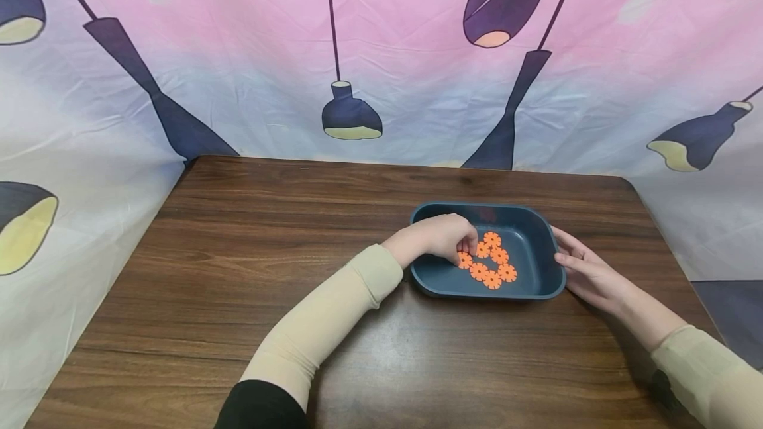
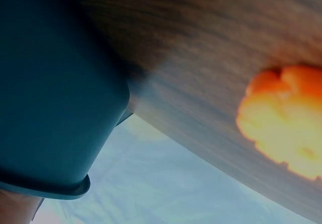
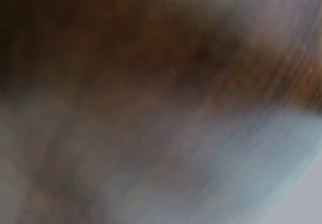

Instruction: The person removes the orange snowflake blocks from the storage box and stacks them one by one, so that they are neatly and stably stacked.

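In the head view a dark blue-grey plastic basin (image 1: 539,237) holds several orange flower-shaped discs (image 1: 491,279). My left hand (image 1: 438,236) reaches over its left rim, fingers curled downward, pinching a disc (image 1: 464,260) at the left of the cluster. At the opposite end, my right hand (image 1: 590,273) grips the basin wall, its thumb at the rim and the other fingers along the outside. The left wrist view shows the basin's side (image 2: 55,93) and a blurred, bright orange disc shape (image 2: 287,118); the right wrist view is too blurred to show a hand.
The basin stands on a dark wood-grain table (image 1: 238,243), right of its middle. Behind the table hangs a pink and blue cloth (image 1: 262,51) printed with lamps. The table's back edge runs a short way beyond the basin.
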`<state>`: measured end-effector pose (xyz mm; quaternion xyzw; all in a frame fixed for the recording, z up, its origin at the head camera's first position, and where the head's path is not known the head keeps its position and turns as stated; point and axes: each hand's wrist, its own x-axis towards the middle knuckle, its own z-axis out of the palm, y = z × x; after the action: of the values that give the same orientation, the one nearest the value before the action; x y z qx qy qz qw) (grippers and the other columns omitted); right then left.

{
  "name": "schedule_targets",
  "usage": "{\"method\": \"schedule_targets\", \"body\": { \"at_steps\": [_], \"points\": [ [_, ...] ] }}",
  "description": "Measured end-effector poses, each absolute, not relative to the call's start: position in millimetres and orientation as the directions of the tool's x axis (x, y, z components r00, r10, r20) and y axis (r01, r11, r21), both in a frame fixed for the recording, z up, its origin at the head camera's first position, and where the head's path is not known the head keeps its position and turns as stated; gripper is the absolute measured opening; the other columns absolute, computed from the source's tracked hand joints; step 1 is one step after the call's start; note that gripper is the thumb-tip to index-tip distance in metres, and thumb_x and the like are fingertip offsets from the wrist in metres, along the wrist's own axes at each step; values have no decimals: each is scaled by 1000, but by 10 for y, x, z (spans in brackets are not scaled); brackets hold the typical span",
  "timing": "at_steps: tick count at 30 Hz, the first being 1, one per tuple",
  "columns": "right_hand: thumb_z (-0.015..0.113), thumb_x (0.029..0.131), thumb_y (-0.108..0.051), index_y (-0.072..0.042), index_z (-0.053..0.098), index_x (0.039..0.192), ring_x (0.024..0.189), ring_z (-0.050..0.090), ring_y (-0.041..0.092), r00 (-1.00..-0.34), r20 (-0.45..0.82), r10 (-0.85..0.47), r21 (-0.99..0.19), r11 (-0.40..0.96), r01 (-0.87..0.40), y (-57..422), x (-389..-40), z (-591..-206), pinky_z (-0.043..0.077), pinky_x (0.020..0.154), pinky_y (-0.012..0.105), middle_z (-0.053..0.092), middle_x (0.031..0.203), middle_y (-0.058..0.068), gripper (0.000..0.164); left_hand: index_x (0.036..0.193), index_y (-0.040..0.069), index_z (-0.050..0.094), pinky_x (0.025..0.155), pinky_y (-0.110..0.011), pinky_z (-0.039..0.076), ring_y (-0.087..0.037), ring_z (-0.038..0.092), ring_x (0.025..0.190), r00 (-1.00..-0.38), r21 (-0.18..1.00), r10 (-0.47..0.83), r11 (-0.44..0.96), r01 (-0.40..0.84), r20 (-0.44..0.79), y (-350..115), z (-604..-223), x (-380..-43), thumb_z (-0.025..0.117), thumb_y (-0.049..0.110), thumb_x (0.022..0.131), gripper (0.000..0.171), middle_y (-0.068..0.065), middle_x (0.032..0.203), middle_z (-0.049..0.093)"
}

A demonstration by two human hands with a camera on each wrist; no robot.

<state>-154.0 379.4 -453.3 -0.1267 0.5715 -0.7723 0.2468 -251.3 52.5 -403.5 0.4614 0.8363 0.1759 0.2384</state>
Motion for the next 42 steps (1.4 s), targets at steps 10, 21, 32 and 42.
{"method": "schedule_targets", "body": {
  "at_steps": [10, 21, 32, 42],
  "points": [
    [35, 114, -4, -37, 47, 155, 129, 63, 2, -848, -91, -522, -944, -227, 240, 3803, -1548, -4546, 56, 103, 23, 61, 146, -14, 54, 111, 11, 77, 82, -19, 52, -12, 63, 94, -457, 522, 862, 498, 692, -217, 521, -4035, -2517, 81, 6, 94, 18, -3, 105, 73],
    [35, 114, -3, -37, 48, 154, 128, 63, 2, -851, -91, -518, -945, -225, 238, 3809, -1550, -4565, 56, 103, 23, 62, 144, -13, 54, 98, 11, 74, 74, -18, 49, -10, 60, 80, -452, 560, 868, 482, 673, -204, 513, -4037, -2531, 74, 4, 98, 7, -3, 92, 71],
    [36, 114, -4, -37, 49, 153, 127, 64, 2, -855, -100, -508, -945, -221, 242, 3800, -1543, -4555, 55, 103, 22, 62, 143, -13, 53, 95, 11, 75, 75, -21, 50, -12, 64, 81, -453, 588, 877, 454, 669, -160, 437, -3889, -2574, 68, 1, 99, 13, -2, 93, 75],
    [37, 114, -4, -38, 49, 153, 127, 63, 2, -859, -108, -501, -947, -213, 243, 3786, -1536, -4543, 55, 103, 22, 62, 144, -14, 53, 99, 8, 77, 79, -21, 56, -14, 70, 88, -482, 635, 871, 427, 644, -96, 180, -3664, -2629, 72, 6, 98, 5, -6, 97, 77]
  ]
}}
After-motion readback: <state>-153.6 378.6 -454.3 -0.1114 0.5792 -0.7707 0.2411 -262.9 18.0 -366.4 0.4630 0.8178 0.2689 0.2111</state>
